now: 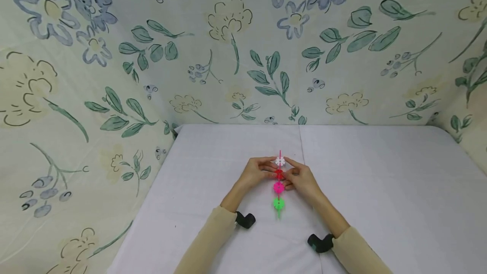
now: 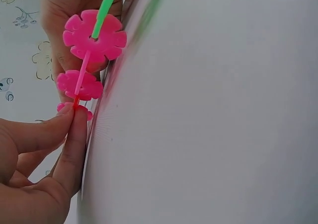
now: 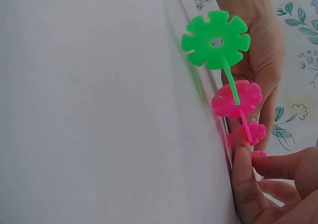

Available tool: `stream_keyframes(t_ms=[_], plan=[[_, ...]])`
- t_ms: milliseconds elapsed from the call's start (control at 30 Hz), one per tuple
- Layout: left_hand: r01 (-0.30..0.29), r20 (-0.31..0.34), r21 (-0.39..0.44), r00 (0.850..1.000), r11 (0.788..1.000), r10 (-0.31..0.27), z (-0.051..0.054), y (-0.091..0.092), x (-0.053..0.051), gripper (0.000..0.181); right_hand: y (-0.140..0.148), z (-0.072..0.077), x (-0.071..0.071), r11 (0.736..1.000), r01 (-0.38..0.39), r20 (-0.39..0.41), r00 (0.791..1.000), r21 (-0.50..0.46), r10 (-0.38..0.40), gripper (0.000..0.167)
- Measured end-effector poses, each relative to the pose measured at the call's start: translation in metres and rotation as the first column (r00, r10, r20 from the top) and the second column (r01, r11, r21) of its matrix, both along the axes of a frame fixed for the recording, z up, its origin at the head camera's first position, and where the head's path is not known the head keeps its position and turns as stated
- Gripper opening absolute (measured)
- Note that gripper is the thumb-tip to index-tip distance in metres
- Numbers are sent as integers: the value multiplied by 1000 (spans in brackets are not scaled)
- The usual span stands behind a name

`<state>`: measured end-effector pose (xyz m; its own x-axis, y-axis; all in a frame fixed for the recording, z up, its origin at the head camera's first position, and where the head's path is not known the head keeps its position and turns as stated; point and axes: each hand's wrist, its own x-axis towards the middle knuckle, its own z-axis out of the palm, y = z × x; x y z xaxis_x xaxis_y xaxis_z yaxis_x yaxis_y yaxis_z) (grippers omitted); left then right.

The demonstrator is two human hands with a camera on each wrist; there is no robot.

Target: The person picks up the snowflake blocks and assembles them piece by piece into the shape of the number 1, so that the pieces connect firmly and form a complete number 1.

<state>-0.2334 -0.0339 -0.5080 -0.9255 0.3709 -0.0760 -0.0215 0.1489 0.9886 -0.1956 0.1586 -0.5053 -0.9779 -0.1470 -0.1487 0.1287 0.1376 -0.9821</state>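
Observation:
A chain of slotted, flower-shaped plastic discs stands between my hands over the table, some discs face-on and others edge-on. From far to near come a white disc (image 1: pixel 280 161), a red disc (image 1: pixel 279 174), a pink disc (image 1: pixel 279 187) and a green disc (image 3: pixel 214 41). My left hand (image 1: pixel 255 171) pinches the chain near the red disc with thumb and index finger, as the left wrist view shows. From the other side, my right hand (image 1: pixel 303 180) pinches it at about the same height. Fingers partly hide the discs at the far end.
A white cloth (image 1: pixel 380 189) covers the table, with a crease line running toward the back. Behind and to the left hangs a floral curtain (image 1: pixel 224 54). Dark wrist-camera mounts (image 1: pixel 321 243) sit at both beige sleeves (image 1: pixel 209 240).

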Motion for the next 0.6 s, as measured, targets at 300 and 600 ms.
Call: stream_keyframes(t_ms=[300,600], plan=[[-5,-20,-55,1000,998,4,3,1,0,54,-2,1,0,999,4,-2,1000,42,-4,65],[-69,-50,-154,997,986,62,9,-18,4,47,1,10,4,995,-4,42,999,104,0,63]])
